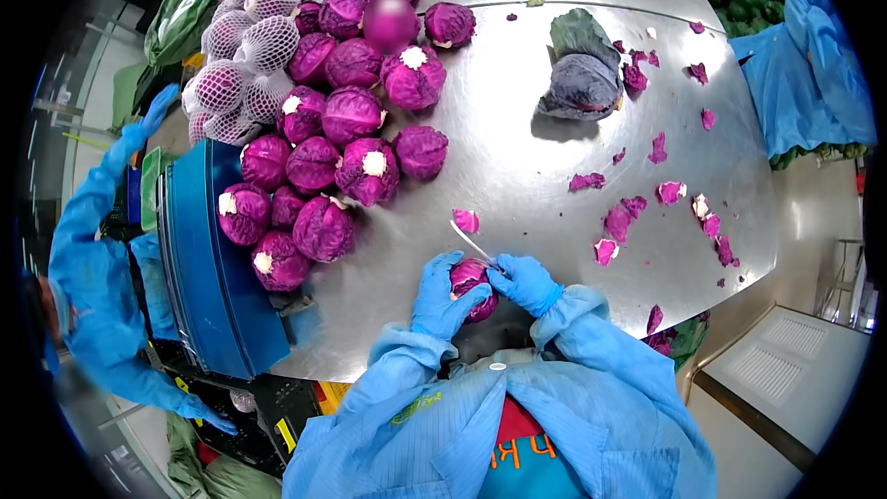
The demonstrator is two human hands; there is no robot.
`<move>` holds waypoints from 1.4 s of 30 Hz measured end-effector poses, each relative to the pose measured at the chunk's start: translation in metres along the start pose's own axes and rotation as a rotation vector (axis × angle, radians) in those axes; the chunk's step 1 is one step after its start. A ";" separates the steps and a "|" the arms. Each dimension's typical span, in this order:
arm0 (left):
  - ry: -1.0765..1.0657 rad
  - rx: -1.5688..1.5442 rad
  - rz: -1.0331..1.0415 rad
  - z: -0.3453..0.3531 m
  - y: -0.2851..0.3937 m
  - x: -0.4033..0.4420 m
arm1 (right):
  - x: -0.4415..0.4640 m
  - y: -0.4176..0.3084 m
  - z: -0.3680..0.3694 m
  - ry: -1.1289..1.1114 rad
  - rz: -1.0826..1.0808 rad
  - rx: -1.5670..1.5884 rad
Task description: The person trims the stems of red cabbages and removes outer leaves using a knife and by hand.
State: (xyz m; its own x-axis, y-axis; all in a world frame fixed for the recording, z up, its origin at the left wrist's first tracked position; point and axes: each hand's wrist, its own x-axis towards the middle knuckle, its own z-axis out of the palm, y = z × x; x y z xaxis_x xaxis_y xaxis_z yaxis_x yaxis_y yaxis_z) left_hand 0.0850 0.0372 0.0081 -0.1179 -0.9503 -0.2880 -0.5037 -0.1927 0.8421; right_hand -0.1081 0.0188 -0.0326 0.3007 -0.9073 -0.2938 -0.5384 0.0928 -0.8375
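Note:
Close to my body, my left hand [437, 298], in a blue glove, is wrapped round a small red cabbage [471, 279]. My right hand [528, 284], also gloved, is closed on a knife [468, 238] beside that cabbage. The knife's thin, pale blade points up and to the left, and its handle is hidden in the fingers. A torn piece of purple leaf [467, 221] lies on the metal table [499, 176] just beyond the blade.
Several red cabbages [351, 115] crowd the table's left side, near white-netted ones [249, 46]. An untrimmed cabbage [582, 86] sits farther off. Leaf scraps [617, 222] are scattered at the right. A blue box [226, 259] and a person's blue sleeve [92, 259] are at the left.

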 end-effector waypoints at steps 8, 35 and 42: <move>0.081 -0.442 -0.132 -0.002 -0.024 -0.012 | -0.025 0.052 -0.010 0.161 0.196 0.185; -0.438 -0.243 0.255 -0.026 -0.012 0.040 | 0.043 -0.015 -0.012 0.158 -0.551 -0.275; -0.370 -0.222 -0.119 -0.021 -0.011 0.010 | 0.053 0.026 -0.051 0.389 0.076 -0.178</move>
State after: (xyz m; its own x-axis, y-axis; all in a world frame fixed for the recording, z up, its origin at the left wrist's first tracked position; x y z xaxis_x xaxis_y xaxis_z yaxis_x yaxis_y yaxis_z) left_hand 0.1075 0.0245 0.0053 -0.3885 -0.7750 -0.4985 -0.3414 -0.3814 0.8591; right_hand -0.1462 -0.0482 -0.0466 -0.0460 -0.9908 -0.1273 -0.6852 0.1240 -0.7177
